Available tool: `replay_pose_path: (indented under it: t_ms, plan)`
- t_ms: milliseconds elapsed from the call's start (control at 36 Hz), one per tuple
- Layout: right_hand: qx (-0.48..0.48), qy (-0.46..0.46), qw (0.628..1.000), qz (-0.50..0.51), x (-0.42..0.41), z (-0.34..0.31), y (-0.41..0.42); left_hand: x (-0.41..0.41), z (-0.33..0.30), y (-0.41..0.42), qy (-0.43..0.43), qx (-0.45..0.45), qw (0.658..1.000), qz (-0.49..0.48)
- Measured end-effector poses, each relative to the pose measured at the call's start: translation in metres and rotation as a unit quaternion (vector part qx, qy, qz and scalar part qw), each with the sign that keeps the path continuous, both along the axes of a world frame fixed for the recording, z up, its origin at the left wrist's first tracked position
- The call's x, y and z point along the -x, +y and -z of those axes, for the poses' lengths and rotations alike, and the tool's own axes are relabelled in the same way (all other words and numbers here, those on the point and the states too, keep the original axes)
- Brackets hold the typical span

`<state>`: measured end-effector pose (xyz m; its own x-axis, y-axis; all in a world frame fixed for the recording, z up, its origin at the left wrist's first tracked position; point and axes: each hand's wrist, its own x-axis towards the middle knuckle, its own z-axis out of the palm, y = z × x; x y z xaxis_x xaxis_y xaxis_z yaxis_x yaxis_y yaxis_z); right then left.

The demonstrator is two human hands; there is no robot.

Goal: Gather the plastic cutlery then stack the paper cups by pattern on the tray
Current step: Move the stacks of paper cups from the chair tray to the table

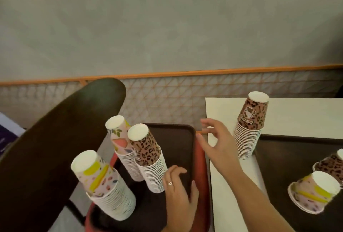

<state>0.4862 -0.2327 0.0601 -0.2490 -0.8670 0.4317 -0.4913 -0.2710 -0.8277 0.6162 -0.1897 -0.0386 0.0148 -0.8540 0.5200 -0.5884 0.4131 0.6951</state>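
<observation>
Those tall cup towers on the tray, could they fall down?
They might. The leopard stack leans against the floral stack on the dark tray, which sits on a red chair. The left hand rests on that tray; a nudge could topple them. The yellow-print stack stands near the tray's edge.

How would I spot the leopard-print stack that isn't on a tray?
Look to the white table on the right. At its back, beside the dark tray's far corner, stands the tall leopard stack of upside-down cups. Unlike the other leopard stack, which stands on the left tray among floral ones, it stands alone.
</observation>
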Motion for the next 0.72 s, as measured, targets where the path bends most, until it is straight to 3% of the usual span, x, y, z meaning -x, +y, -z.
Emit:
replay_pose_path:
  t_ms: [111,278,500,722]
  plan:
    - [-0.019,0.006,0.998,-0.061,-0.046,0.0,-0.003,-0.038,-0.012,0.005,0.022,0.008,0.997,-0.067]
    - [-0.056,0.029,0.991,-0.122,-0.101,-0.002,-0.013,-0.069,-0.005,0.002,0.013,-0.061,0.99,-0.124]
    - [-0.093,0.03,0.986,-0.138,-0.13,0.005,-0.027,-0.085,-0.004,-0.017,0.085,-0.214,0.971,-0.061]
    - [-0.121,-0.023,0.987,-0.107,-0.113,0.009,-0.025,-0.081,0.004,-0.034,0.101,-0.251,0.962,-0.034]
